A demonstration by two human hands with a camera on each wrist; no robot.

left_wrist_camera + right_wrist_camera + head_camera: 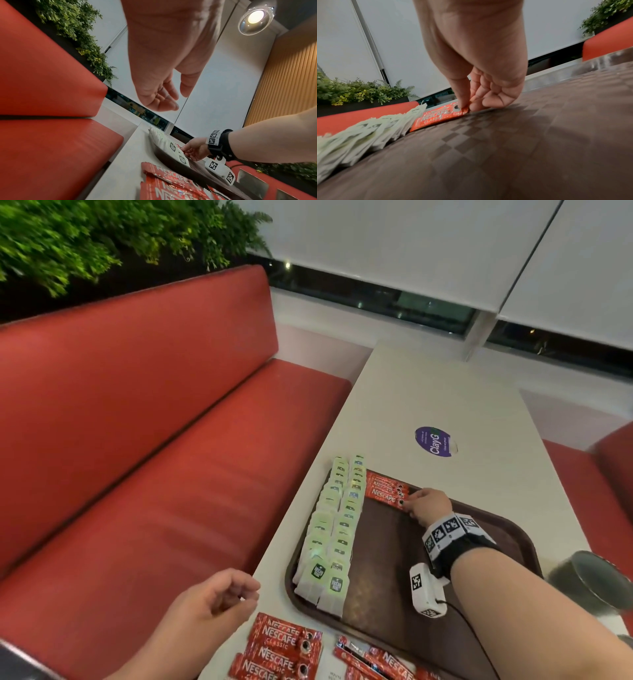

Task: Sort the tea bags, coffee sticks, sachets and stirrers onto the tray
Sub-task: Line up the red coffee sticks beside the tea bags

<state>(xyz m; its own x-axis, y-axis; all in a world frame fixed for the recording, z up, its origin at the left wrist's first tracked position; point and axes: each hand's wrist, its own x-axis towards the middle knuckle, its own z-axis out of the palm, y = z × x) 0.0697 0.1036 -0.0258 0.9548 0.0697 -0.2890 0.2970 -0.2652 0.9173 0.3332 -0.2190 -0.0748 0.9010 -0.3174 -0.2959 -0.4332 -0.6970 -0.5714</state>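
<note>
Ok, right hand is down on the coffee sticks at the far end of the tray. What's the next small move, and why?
Probably let go and lift the right hand clear: the coffee stick it pinches already lies flat on the tray beside the tea bags. More loose sticks wait on the table near the empty left hand.

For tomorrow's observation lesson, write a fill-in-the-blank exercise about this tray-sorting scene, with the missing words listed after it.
1. The right hand pinches the end of a red ____ stick.
2. The tea bags lie in ____ rows along the brown tray's left side.
3. The left hand holds ____.
4. The loose coffee sticks lie on the ____, nearer the person than the tray.

Missing words: Nescafe; two; nothing; table
</note>
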